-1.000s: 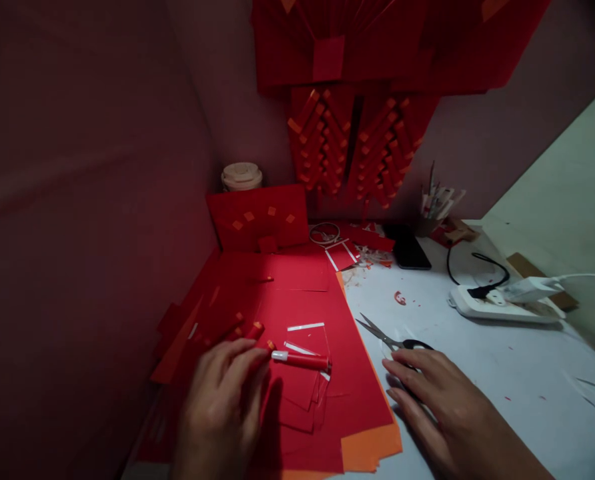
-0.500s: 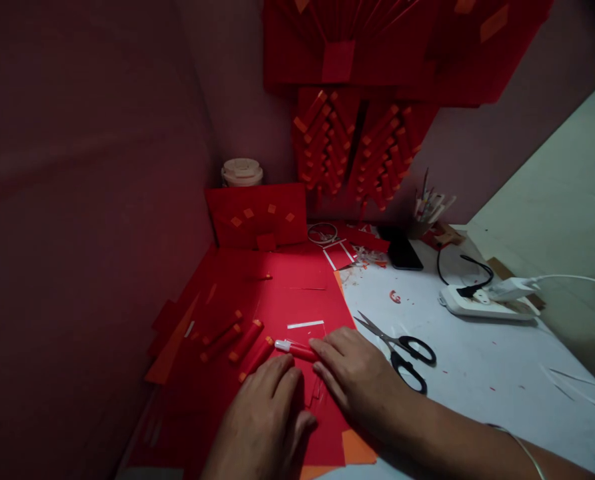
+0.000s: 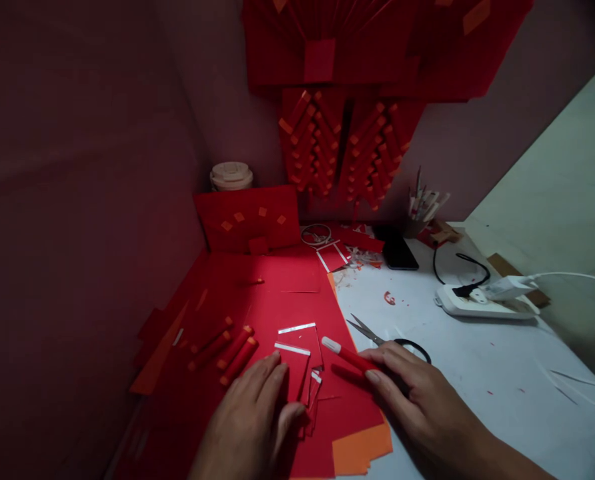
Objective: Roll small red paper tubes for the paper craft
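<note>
While the left hand [image 3: 247, 420] lies flat, fingers spread, on red paper pieces [image 3: 297, 373] — gripping nothing. Right hand [image 3: 417, 400] pinches the red pen [image 3: 347, 357] — scissors [image 3: 377, 337] just beside.

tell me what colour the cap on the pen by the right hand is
White cap on a red pen; head view.

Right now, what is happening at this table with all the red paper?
A person is doing paper craft. The right hand holds a red pen-like tool by the scissors. The left hand rests flat on small red paper pieces with white strips. Rolled red paper tubes lie left of them.
</note>
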`<state>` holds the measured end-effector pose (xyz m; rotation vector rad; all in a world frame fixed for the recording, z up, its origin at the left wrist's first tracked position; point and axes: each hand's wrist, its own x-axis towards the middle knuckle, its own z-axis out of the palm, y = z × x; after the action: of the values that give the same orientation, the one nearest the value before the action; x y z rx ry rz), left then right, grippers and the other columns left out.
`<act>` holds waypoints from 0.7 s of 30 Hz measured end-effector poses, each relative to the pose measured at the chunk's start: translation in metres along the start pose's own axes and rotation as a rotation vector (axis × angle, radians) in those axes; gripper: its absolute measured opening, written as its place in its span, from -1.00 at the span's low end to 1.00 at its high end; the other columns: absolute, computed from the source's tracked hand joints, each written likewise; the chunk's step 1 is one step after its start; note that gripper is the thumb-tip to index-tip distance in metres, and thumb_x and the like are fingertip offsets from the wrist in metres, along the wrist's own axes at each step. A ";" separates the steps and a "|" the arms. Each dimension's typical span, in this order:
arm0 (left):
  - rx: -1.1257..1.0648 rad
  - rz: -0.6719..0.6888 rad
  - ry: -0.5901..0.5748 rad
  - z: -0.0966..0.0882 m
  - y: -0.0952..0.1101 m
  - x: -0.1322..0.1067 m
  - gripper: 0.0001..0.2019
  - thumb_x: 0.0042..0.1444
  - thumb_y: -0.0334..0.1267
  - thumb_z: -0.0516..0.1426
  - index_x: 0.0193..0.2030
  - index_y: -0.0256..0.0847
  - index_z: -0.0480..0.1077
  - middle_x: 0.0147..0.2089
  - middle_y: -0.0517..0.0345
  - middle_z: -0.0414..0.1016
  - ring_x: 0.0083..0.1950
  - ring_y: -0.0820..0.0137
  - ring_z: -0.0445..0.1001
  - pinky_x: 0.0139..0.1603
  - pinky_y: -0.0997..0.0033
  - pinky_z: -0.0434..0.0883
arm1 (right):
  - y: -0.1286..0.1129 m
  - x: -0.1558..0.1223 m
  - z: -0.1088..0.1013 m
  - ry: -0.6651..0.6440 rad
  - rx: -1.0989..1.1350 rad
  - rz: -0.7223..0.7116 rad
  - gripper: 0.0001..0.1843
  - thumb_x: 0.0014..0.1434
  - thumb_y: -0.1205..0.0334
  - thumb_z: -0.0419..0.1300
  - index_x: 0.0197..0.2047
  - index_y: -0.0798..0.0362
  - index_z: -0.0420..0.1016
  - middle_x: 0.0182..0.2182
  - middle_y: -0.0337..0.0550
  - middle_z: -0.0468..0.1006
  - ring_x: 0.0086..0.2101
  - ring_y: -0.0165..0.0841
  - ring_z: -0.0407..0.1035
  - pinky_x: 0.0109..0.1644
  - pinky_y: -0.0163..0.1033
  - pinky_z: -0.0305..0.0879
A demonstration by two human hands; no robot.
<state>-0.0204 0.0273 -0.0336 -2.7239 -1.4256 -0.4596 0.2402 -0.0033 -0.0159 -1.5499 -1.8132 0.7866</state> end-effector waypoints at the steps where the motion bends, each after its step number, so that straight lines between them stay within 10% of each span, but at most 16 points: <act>1: -0.020 0.000 0.032 -0.001 -0.001 0.000 -0.67 0.27 -0.15 0.10 0.05 -0.28 0.50 0.09 -0.16 0.60 0.05 0.07 0.60 -0.01 0.09 0.59 | 0.000 -0.001 0.000 0.004 0.012 -0.005 -0.73 0.39 0.23 -0.04 -0.08 -0.01 0.49 -0.23 -0.07 0.51 -0.23 -0.23 0.45 -0.16 -0.11 0.43; 7: -0.184 -0.210 0.329 -0.020 -0.001 -0.002 -0.76 0.32 -0.19 0.03 -0.01 -0.04 0.50 -0.05 0.15 0.67 -0.04 0.23 0.64 0.02 0.28 0.52 | 0.001 -0.003 -0.008 0.022 0.055 0.012 -0.74 0.38 0.19 -0.03 -0.09 -0.01 0.48 -0.21 -0.05 0.52 -0.22 -0.22 0.47 -0.15 -0.10 0.43; 12: -0.261 -0.836 0.400 -0.044 0.008 0.006 -0.70 0.31 0.02 0.00 -0.15 0.01 0.52 -0.32 0.28 0.66 -0.28 0.24 0.64 -0.34 0.37 0.52 | 0.004 -0.006 -0.014 0.039 0.056 0.032 -0.72 0.37 0.14 -0.02 -0.04 -0.02 0.48 -0.23 -0.04 0.53 -0.26 -0.20 0.47 -0.24 -0.11 0.42; 21: -0.283 -0.802 0.451 -0.043 0.021 0.000 -0.69 0.23 0.05 0.07 -0.23 -0.05 0.54 -0.37 0.24 0.66 -0.36 0.29 0.61 -0.46 0.46 0.46 | -0.004 -0.010 -0.021 -0.129 0.014 -0.020 -0.86 0.26 0.34 0.10 -0.18 -0.01 0.48 -0.31 -0.17 0.50 -0.38 -0.33 0.41 -0.32 -0.22 0.36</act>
<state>-0.0135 0.0081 0.0100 -1.8651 -2.3578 -1.2755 0.2552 -0.0130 -0.0007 -1.4999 -1.9079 0.9062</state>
